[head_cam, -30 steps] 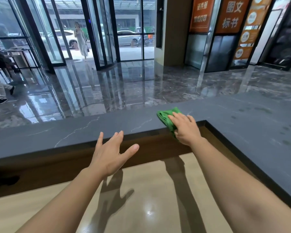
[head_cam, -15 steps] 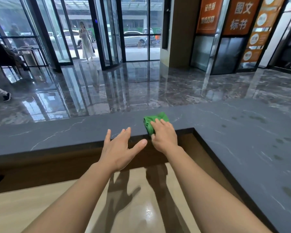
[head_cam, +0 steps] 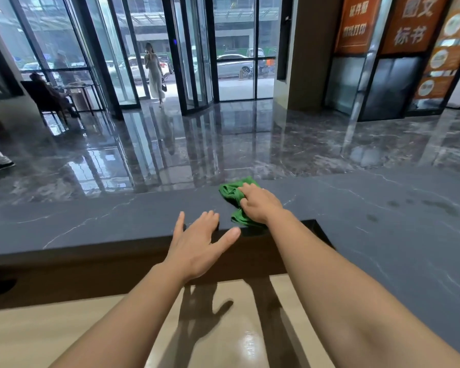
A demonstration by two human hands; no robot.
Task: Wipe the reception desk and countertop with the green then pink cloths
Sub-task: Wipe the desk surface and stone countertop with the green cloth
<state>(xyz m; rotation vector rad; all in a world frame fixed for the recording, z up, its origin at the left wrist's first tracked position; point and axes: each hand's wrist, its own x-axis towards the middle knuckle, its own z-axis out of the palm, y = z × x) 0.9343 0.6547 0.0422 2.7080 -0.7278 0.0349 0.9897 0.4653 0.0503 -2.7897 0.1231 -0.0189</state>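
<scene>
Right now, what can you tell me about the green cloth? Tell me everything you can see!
The green cloth is bright green, soft-looking fabric, bunched into crumpled folds, not spread flat. It lies on the dark grey, pale-veined countertop, reaching its near edge close to the inner corner. The right hand grips its middle with curled fingers, so green shows only beyond the fingertips and beside the wrist. Nothing else touches it.

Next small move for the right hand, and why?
Probably slide the green cloth rightward past the inner corner: the right hand holds it bunched on the countertop, and dark smudges show on the right section.
</scene>
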